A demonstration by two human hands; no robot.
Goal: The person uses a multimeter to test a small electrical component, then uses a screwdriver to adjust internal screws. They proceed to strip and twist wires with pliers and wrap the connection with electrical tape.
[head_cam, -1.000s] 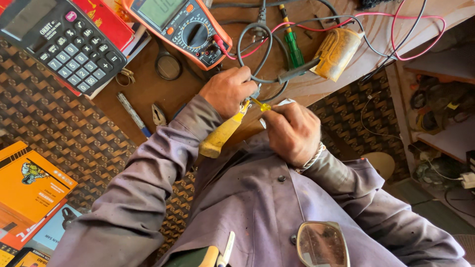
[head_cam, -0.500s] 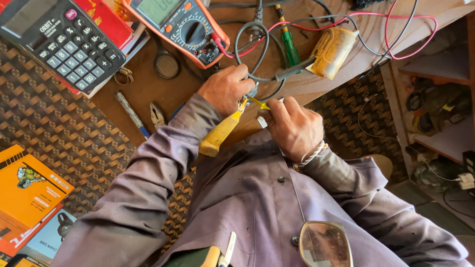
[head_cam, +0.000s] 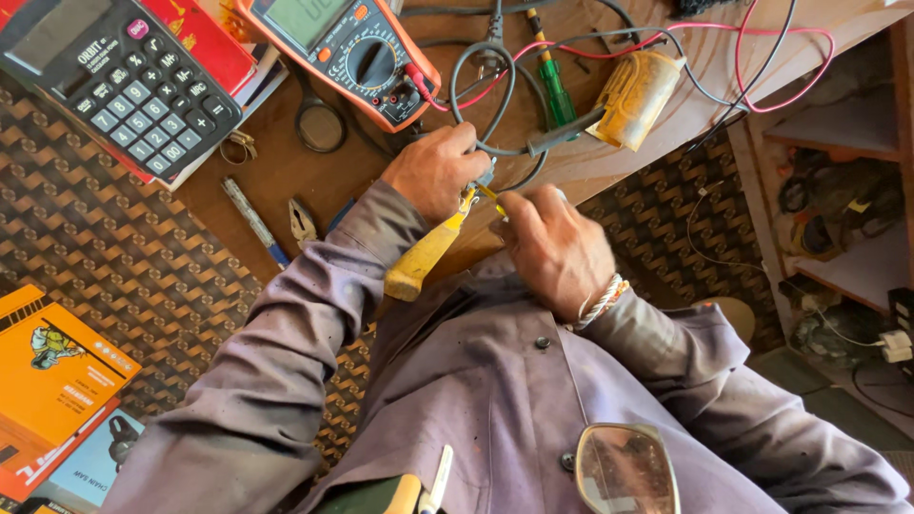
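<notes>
- Left hand (head_cam: 436, 171) sits at centre, fist clenched round a yellow-handled tool (head_cam: 424, 257); the handle sticks out toward 7 o'clock, its working end tucked up between the two hands
- Right hand (head_cam: 557, 247) just at 4 o'clock of the left, fingers pinched on a thin yellow bit (head_cam: 487, 195) at the tool's tip; what exactly it pinches is too small to tell
- Grey cable (head_cam: 473, 95) loops at 12 o'clock of the left hand and touches its knuckles; red wire (head_cam: 762, 100) trails off toward 2 o'clock
- Orange multimeter (head_cam: 347, 52) up at 11 o'clock on the wooden bench (head_cam: 276, 171); green-handled screwdriver (head_cam: 555, 90) and yellow tape-wrapped block (head_cam: 633, 95) at 1 o'clock
- Black calculator (head_cam: 119, 86) far out at 10 o'clock; small pliers (head_cam: 303, 221) and a pen (head_cam: 252, 219) lie at 9 o'clock of the left hand
- Orange box (head_cam: 52, 376) down at 8 o'clock
</notes>
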